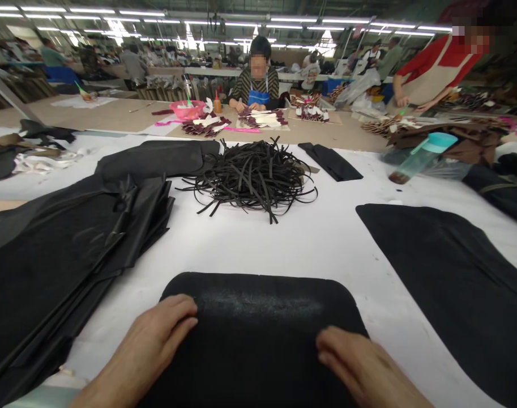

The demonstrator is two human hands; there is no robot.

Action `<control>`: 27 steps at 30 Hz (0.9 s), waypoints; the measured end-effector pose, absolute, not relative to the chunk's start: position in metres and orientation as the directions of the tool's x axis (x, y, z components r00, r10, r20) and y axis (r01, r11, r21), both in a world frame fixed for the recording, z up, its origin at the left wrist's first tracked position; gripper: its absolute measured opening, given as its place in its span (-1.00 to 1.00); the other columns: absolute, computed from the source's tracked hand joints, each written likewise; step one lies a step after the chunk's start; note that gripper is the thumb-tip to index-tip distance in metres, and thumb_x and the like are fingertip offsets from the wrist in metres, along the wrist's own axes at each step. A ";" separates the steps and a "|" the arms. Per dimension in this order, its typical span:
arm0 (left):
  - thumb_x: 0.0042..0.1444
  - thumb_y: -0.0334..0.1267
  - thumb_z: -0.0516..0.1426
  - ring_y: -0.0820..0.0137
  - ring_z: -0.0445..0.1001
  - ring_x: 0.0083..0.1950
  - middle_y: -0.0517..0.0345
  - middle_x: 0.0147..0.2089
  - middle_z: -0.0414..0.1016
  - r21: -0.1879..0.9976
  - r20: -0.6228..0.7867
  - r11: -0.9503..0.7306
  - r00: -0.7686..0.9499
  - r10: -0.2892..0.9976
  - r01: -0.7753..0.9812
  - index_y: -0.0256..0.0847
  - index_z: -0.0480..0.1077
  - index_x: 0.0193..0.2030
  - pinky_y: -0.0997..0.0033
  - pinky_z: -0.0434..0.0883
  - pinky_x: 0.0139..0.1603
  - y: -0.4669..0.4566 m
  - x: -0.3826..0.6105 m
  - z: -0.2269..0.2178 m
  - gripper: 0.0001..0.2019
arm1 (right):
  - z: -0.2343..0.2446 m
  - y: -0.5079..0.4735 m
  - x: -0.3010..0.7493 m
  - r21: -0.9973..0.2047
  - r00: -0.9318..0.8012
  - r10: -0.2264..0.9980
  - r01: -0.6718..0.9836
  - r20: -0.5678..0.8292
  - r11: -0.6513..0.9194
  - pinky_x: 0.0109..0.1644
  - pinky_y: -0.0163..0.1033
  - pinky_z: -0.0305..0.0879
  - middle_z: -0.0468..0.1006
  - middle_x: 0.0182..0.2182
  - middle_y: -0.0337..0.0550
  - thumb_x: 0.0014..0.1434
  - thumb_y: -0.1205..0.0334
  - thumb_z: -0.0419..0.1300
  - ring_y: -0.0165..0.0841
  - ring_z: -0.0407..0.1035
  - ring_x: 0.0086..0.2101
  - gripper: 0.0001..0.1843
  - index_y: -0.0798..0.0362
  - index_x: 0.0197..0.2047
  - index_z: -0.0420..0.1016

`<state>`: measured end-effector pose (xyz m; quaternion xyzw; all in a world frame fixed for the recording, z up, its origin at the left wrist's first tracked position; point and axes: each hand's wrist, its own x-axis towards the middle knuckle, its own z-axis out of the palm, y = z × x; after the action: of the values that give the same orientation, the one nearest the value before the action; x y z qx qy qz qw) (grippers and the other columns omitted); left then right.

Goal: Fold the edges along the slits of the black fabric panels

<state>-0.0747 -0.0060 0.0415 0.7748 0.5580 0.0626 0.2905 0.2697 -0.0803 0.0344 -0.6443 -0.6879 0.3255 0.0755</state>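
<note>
A black sheet-material panel (253, 345) with rounded far corners lies in front of me. A pale, whitish smear runs across it near its far edge. My left hand (169, 323) is at the panel's left side, fingers curled and thumb close to them. On the right side, my right hand (347, 357) bends its fingers and thumb together over the panel, slightly blurred. Both hands touch the panel; what lies under the fingertips is hidden. Beyond it sits a tangled heap of thin black strips (258, 173).
Stacked black sheets (63, 249) lie at left, and a large black piece (449, 272) at right. Farther off are a folded black piece (332, 161) and a teal-lidded jug (423, 156). One person (258, 85) sits opposite; another (432, 73) stands at right.
</note>
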 end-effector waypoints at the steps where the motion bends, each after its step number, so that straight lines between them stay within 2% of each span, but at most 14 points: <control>1: 0.21 -0.17 -0.05 0.28 0.40 -0.02 0.14 -0.04 0.47 0.495 -0.145 -0.287 0.404 0.903 0.820 -0.06 0.41 -0.14 0.32 0.31 0.05 0.009 -0.066 0.038 -0.77 | 0.038 -0.063 0.265 -0.480 -0.175 0.951 0.877 -0.256 0.032 -0.31 -0.16 0.28 0.51 -0.38 -0.17 0.24 0.16 -0.06 -0.26 0.40 -0.38 -0.74 -0.09 -0.38 0.41; 3: 0.17 -0.29 -0.01 0.24 0.31 0.11 0.09 0.09 0.38 0.438 -0.057 -0.415 0.485 0.872 0.798 -0.10 0.38 -0.05 0.24 0.22 0.17 0.033 -0.047 0.029 -0.75 | 0.040 -0.028 0.253 -0.394 -0.223 0.968 0.905 -0.112 0.162 -0.16 -0.13 0.27 0.49 -0.21 -0.11 0.23 0.28 -0.03 -0.23 0.37 -0.24 -0.81 -0.03 -0.26 0.40; 6: 0.13 -0.37 0.02 0.23 0.29 0.07 0.03 0.05 0.36 0.383 -0.109 -0.480 0.554 0.825 0.789 -0.16 0.33 0.00 0.20 0.26 0.12 0.051 -0.023 0.019 -0.71 | 0.031 0.009 0.236 -0.319 -0.254 0.966 0.920 -0.041 0.229 -0.04 -0.11 0.22 0.41 -0.04 -0.05 0.18 0.37 0.08 -0.20 0.31 -0.10 -0.77 0.01 -0.08 0.37; 10: 0.10 -0.40 0.04 0.20 0.29 -0.05 0.04 -0.10 0.36 0.365 -0.158 -0.469 0.550 0.820 0.804 -0.18 0.35 -0.07 0.16 0.29 -0.01 0.059 -0.006 0.019 -0.75 | 0.020 0.026 0.226 -0.275 -0.234 0.967 0.941 -0.100 0.200 -0.11 -0.14 0.21 0.47 -0.22 -0.11 0.14 0.32 0.18 -0.22 0.32 -0.19 -0.81 0.02 -0.13 0.40; 13: 0.09 -0.37 0.05 0.22 0.28 -0.09 0.08 -0.17 0.36 0.395 -0.178 -0.445 0.542 0.821 0.804 -0.17 0.36 -0.13 0.19 0.29 -0.06 0.064 -0.007 0.020 -0.80 | 0.021 0.029 0.228 -0.327 -0.226 0.959 0.931 -0.171 0.161 -0.17 -0.19 0.18 0.47 -0.39 -0.20 0.15 0.22 0.19 -0.27 0.31 -0.28 -0.94 0.01 -0.29 0.43; 16: 0.09 -0.30 0.07 0.26 0.29 -0.12 0.12 -0.20 0.33 0.441 -0.196 -0.410 0.531 0.824 0.799 -0.16 0.34 -0.26 0.25 0.30 -0.13 0.070 -0.014 0.020 -0.92 | 0.025 0.033 0.233 -0.406 -0.289 0.932 0.895 -0.217 0.183 -0.19 -0.24 0.14 0.45 -0.44 -0.26 0.19 0.21 0.16 -0.34 0.30 -0.33 -0.84 0.00 -0.44 0.42; 18: 0.11 -0.25 0.07 0.30 0.31 -0.14 0.14 -0.19 0.31 0.508 -0.190 -0.380 0.531 0.826 0.773 -0.15 0.30 -0.35 0.29 0.29 -0.14 0.073 -0.020 0.020 -0.94 | 0.027 0.035 0.236 -0.451 -0.316 0.928 0.870 -0.198 0.200 -0.20 -0.27 0.15 0.43 -0.40 -0.28 0.21 0.24 0.13 -0.38 0.29 -0.32 -0.80 0.01 -0.47 0.38; 21: 0.15 -0.23 0.00 0.35 0.32 -0.24 0.19 -0.27 0.30 0.588 -0.207 -0.331 0.532 0.821 0.738 -0.15 0.22 -0.43 0.34 0.27 -0.22 0.075 -0.029 0.020 -0.85 | 0.027 0.037 0.237 -0.473 -0.253 0.960 0.865 -0.121 0.168 -0.23 -0.31 0.17 0.41 -0.32 -0.26 0.24 0.25 0.09 -0.40 0.29 -0.32 -0.80 0.00 -0.45 0.36; 24: 0.20 -0.22 -0.09 0.37 0.30 -0.35 0.24 -0.40 0.27 0.584 -0.208 -0.300 0.496 0.843 0.754 -0.14 0.18 -0.46 0.37 0.23 -0.31 0.077 -0.034 0.016 -0.79 | 0.024 0.039 0.237 -0.440 -0.218 0.974 0.882 -0.058 0.171 -0.24 -0.31 0.17 0.43 -0.33 -0.23 0.27 0.21 0.04 -0.39 0.31 -0.34 -0.77 0.01 -0.42 0.38; 27: 0.22 -0.21 -0.11 0.39 0.31 -0.37 0.26 -0.41 0.26 0.565 -0.140 -0.300 0.447 0.883 0.769 -0.13 0.16 -0.45 0.39 0.21 -0.32 0.079 -0.037 0.010 -0.78 | 0.016 0.041 0.238 -0.362 -0.236 0.970 0.910 -0.052 0.202 -0.29 -0.31 0.14 0.46 -0.43 -0.24 0.29 0.16 0.01 -0.38 0.35 -0.38 -0.73 0.01 -0.40 0.40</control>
<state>-0.0366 0.0789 0.0103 0.8001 0.5162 0.0993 0.2891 0.2382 0.0409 0.0162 -0.6110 -0.7694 0.1608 0.0937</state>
